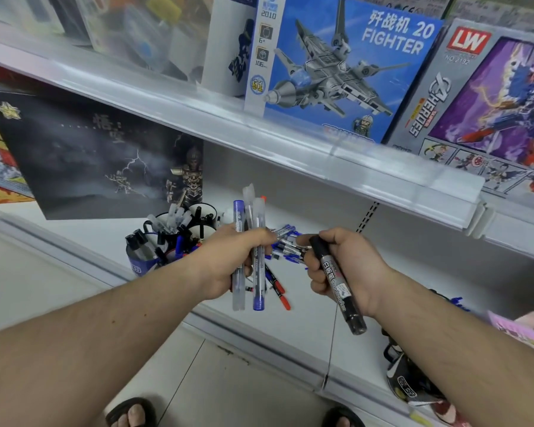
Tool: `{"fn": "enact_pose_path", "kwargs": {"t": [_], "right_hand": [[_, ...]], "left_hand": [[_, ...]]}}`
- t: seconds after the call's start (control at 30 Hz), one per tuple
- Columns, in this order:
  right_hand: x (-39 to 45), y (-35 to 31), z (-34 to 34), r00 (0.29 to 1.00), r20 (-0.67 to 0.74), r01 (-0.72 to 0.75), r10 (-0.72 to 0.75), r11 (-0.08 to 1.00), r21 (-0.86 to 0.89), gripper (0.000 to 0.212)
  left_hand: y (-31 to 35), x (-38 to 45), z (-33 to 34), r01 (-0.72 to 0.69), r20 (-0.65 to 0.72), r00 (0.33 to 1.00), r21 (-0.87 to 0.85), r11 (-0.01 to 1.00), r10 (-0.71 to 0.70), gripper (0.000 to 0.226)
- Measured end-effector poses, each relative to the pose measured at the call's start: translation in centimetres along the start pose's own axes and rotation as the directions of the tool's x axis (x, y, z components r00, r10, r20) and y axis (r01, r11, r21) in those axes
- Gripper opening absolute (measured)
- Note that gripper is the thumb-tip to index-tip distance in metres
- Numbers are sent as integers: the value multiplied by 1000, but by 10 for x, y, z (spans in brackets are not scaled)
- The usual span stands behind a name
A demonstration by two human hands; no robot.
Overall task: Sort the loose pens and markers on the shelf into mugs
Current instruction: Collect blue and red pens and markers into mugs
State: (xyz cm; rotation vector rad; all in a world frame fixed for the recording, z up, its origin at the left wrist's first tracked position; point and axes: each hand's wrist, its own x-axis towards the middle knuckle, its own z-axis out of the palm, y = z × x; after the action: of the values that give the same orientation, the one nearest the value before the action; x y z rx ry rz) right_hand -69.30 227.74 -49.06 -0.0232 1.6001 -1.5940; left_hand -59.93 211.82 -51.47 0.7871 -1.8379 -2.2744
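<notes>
My left hand [228, 260] grips a bundle of pens [249, 229] upright, clear and blue barrels sticking out above and below the fist. My right hand [346, 266] holds a black board marker [339, 285] that slants down to the right. Between and behind both hands a pile of loose blue pens [287, 245] lies on the white shelf [321, 322]. A red-tipped pen [278, 288] lies below my left hand. Left of the hands stand three mugs full of pens and markers: a blue one [142, 260] in front and two dark ones [167, 224] [202, 215] behind.
A dark boxed poster [90, 155] leans at the shelf's back left. The upper shelf edge [259, 124] overhangs, carrying toy brick boxes [346, 66]. A black bag or shoe [410, 380] and pink packaging [518, 331] sit at the right. My sandalled feet show on the floor below.
</notes>
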Motion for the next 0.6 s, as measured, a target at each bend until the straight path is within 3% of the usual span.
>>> {"fn": "enact_pose_path", "kwargs": {"t": [0.17, 0.3, 0.47, 0.6], "right_hand": [[17, 10, 13, 974, -154, 132, -165, 970, -203, 20], [48, 20, 45, 942, -180, 230, -282, 936, -266, 13], [110, 37, 101, 835, -239, 417, -496, 854, -312, 18], [154, 48, 149, 754, -121, 506, -646, 688, -521, 29]], "left_hand": [[7, 3, -16, -18, 8, 1000, 117, 993, 18, 10], [21, 8, -64, -18, -131, 990, 268, 963, 55, 20], [35, 9, -132, -14, -380, 922, 163, 987, 76, 12], [36, 8, -164, 32, -444, 896, 131, 991, 30, 17]]}}
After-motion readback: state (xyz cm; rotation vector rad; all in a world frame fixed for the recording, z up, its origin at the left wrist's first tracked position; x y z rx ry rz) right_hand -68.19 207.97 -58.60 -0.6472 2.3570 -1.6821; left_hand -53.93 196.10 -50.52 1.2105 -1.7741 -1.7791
